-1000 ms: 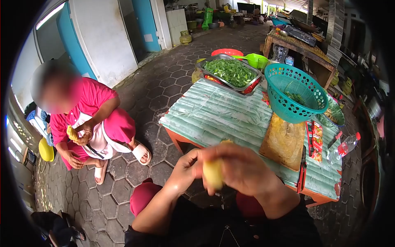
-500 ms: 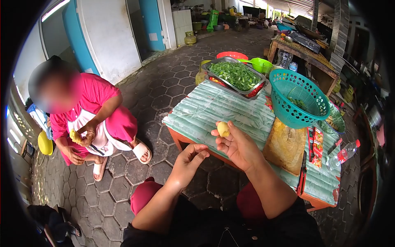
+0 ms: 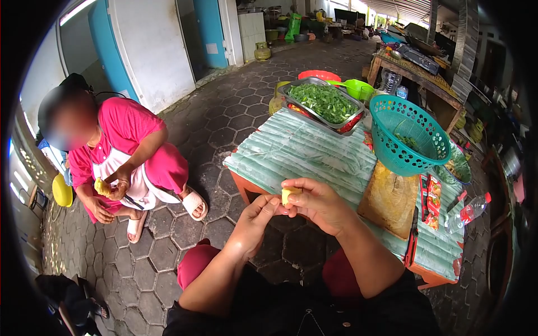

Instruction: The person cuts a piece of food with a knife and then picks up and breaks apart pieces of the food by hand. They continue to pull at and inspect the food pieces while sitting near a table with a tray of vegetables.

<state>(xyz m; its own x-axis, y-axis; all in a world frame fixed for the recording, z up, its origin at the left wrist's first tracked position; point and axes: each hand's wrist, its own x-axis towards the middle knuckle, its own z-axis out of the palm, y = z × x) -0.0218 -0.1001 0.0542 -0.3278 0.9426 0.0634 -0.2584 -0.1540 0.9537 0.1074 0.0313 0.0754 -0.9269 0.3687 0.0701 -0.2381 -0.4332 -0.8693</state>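
In front of my knees, my right hand (image 3: 324,208) pinches a small pale-yellow peeled piece (image 3: 289,195), perhaps ginger or potato; its kind is not clear. My left hand (image 3: 255,223) is closed, thumb against the fingers, and its tips meet the right fingers beside the piece. Whatever the left fingers hold is hidden. Beyond both hands stands a low table (image 3: 291,148) with a green striped cover. A wooden cutting board (image 3: 388,201) lies on it to the right, a knife (image 3: 412,232) along the board's right edge.
A teal basket (image 3: 406,134) with some greens stands behind the board. At the table's far end is a metal tray (image 3: 350,124) of chopped greens. Red packets (image 3: 431,201) and a plastic bottle (image 3: 469,213) lie right. A person in pink (image 3: 131,131) squats left, holding a yellow piece (image 3: 102,187).
My right hand has come down and left with the pale-yellow piece and now meets my left hand. The left hand has barely moved.
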